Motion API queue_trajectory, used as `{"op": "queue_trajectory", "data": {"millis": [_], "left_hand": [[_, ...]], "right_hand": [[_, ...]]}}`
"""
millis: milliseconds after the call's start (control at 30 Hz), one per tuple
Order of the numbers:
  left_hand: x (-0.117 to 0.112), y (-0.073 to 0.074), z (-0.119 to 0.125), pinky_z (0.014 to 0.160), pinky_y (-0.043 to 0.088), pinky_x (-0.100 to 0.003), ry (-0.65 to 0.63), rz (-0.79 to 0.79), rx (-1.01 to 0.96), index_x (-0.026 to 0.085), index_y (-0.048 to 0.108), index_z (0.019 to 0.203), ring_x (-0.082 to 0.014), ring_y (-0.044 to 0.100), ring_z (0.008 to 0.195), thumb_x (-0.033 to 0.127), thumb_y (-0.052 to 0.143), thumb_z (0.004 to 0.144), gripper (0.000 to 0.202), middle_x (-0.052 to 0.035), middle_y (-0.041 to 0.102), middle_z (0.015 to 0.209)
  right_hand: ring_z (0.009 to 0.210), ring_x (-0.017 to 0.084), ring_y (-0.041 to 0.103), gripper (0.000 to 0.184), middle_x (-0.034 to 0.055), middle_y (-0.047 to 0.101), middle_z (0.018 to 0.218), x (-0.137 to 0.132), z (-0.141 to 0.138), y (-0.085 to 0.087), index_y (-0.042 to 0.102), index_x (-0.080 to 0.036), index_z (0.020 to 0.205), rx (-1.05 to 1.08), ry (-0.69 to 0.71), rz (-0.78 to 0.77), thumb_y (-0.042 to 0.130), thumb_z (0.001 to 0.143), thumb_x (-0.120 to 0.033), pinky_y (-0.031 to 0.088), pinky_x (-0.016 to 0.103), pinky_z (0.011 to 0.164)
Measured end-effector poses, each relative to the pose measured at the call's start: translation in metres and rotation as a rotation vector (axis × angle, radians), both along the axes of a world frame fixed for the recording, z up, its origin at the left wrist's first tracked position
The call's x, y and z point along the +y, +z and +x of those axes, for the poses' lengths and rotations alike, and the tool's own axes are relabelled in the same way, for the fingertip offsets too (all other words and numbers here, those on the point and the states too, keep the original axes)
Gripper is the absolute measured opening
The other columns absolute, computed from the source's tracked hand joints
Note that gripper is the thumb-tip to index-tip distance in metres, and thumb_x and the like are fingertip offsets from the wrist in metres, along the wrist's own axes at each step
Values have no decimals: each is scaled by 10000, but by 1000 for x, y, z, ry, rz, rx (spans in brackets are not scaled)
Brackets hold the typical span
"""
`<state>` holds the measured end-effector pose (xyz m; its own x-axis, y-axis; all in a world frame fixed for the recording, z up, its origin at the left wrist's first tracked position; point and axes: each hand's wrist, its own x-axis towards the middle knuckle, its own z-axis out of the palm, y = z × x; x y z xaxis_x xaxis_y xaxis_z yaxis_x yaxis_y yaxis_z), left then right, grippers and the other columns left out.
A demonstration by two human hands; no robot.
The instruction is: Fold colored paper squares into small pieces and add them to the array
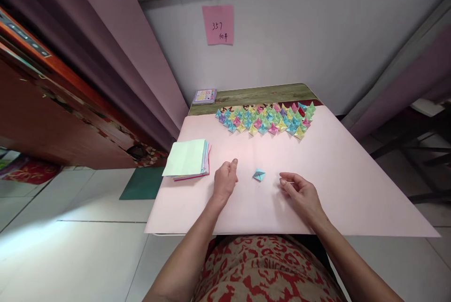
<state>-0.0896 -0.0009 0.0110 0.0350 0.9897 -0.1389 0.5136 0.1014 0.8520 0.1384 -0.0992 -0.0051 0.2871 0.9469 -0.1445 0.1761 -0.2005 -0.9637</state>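
A small blue folded-paper piece (259,174) rests on the pale-pink covered tabletop (253,215), between the hands and touching neither, perhaps set there for either to reach. The right hand (301,193) is released, fingers loosely bent; the left hand (225,181) has its thumb raised, though whether it is fully closed I cannot tell. A thick stack of square coloured paper (185,158) lies by the left edge, probably for easy reach. Multicoloured folded-paper pieces (258,123) stand in rows toward the far edge, seemingly kept away from the hands. A small purple-edged printed pack (205,96) occupies the far left corner, its print too small to read. On the wall, a square pink paper note (218,25) reads "357" above two handwritten characters; the red-and-tan patterned garment (268,283) shows "succe", the rest unclear.
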Motion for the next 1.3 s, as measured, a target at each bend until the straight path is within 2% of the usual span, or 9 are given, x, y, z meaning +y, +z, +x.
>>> {"op": "queue_trajectory", "data": {"millis": [167,267,333,467,633,1067,1200,1300], "left_hand": [[-5,-4,-4,591,417,-227,-58,221,-23,200,575,746,-120,544,584,349,538,865,194,31,586,637],[-9,-6,8,628,425,-232,-155,334,-11,191,615,761,-113,531,631,208,585,811,61,9,619,760],[-10,-9,17,645,433,-242,-220,385,12,188,643,797,-112,526,638,165,608,795,42,-3,628,805],[-12,-15,32,678,455,-254,-306,403,29,197,679,889,-130,569,705,144,625,809,110,-20,641,854],[-11,-17,35,691,450,-266,-316,395,67,202,684,828,-150,588,746,115,614,821,112,-15,645,793],[-10,-16,16,724,476,-273,-260,402,17,204,698,820,-157,618,776,125,614,820,115,-21,675,812],[-9,-15,16,727,477,-275,-279,410,21,207,699,821,-159,617,781,124,610,822,122,-20,673,812],[-8,-14,18,722,474,-274,-308,404,18,209,702,835,-158,613,781,122,605,826,130,-21,674,818]], "right_hand": [[603,160,596,339,42,690,745,11,-6,3,712,-166,959,-139,7,38,638,817,-465,478,270,547],[597,152,581,258,40,691,791,21,-12,5,725,-193,904,-302,50,139,625,826,-418,470,275,563],[608,149,584,221,45,697,849,29,-16,4,729,-206,907,-382,99,206,610,837,-379,478,284,594],[605,144,597,203,51,701,902,45,-25,-1,740,-230,934,-489,163,262,593,852,-343,483,293,624],[621,148,618,181,39,708,881,54,-31,-4,750,-251,886,-556,182,260,598,851,-342,477,289,624],[710,196,655,257,56,739,853,38,-10,-5,751,-214,872,-408,18,234,602,846,-423,518,320,666],[677,185,647,254,57,729,849,39,-9,-6,741,-210,864,-440,15,265,593,861,-416,522,315,647],[702,167,651,227,64,710,980,40,-12,-2,725,-216,973,-512,87,352,583,877,-364,535,305,670]]}}
